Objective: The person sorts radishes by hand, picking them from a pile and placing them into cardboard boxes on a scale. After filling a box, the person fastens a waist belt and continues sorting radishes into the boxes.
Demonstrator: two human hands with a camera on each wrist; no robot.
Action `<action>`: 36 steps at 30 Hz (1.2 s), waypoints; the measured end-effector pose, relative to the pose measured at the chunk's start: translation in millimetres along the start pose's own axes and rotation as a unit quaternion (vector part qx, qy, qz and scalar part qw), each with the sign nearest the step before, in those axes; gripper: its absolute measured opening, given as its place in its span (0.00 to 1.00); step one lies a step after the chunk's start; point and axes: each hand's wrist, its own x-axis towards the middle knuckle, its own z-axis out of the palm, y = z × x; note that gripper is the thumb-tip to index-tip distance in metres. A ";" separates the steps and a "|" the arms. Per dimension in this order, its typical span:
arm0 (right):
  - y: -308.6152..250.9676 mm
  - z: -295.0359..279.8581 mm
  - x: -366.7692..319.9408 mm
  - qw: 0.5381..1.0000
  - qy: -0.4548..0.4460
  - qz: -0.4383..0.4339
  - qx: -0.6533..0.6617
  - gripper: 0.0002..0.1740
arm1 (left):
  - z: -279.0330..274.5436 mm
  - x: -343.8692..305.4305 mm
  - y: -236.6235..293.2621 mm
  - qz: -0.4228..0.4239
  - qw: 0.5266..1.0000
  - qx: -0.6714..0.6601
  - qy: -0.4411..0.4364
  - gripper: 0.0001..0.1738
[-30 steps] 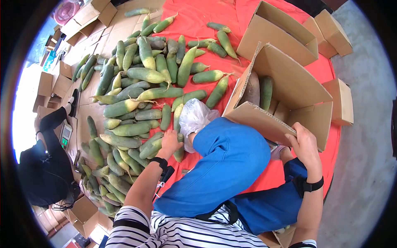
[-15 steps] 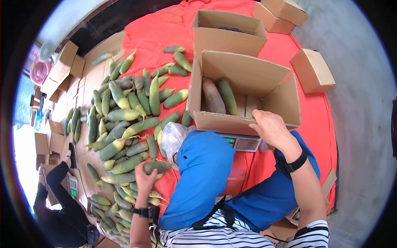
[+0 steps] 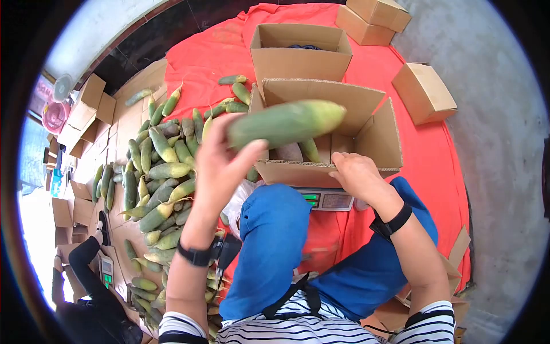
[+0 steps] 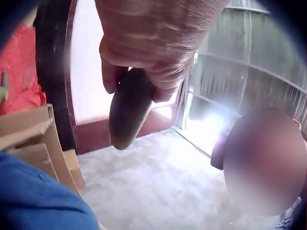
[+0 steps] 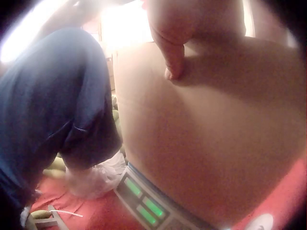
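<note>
In the head view my left hand (image 3: 220, 163) grips a large green radish (image 3: 286, 123) by one end, over the left side of an open cardboard box (image 3: 303, 174). The radish's yellow-green end points right and its outline is blurred. The left wrist view shows this radish (image 4: 128, 112) between thumb and fingers. My right hand (image 3: 361, 176) pinches the box's near rim, thumb on the outer wall, as the right wrist view also shows. Inside the box lie a brownish radish (image 3: 289, 152) and a green radish (image 3: 310, 150), partly hidden behind the held one. Under the box is a digital scale (image 3: 335, 200).
Many green radishes (image 3: 166, 170) are heaped to the left on cardboard and red cloth (image 3: 200, 54). Another open box (image 3: 301, 60) stands behind, closed boxes (image 3: 424, 94) to the right. My bent knee (image 3: 275, 212) is close to the box. Another person (image 3: 91, 258) is at far left.
My left hand went from the heap, picked up a radish, and lifted it rightward over the box. The right hand keeps its hold on the rim. The head view has turned.
</note>
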 end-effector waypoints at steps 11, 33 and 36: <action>0.3 -3.6 3.8 0.999 -0.001 -0.037 0.003 0.12 | -86.0 -91.5 -130.6 -0.167 0.973 0.160 0.015 0.13; -16.1 -9.9 12.7 0.998 -0.045 0.044 0.003 0.13 | -166.4 -301.9 -297.9 -0.396 0.700 0.574 -0.152 0.29; -14.7 -8.6 13.3 0.999 -0.037 0.038 0.002 0.13 | -164.7 -292.9 -289.9 -0.428 0.682 0.573 -0.153 0.31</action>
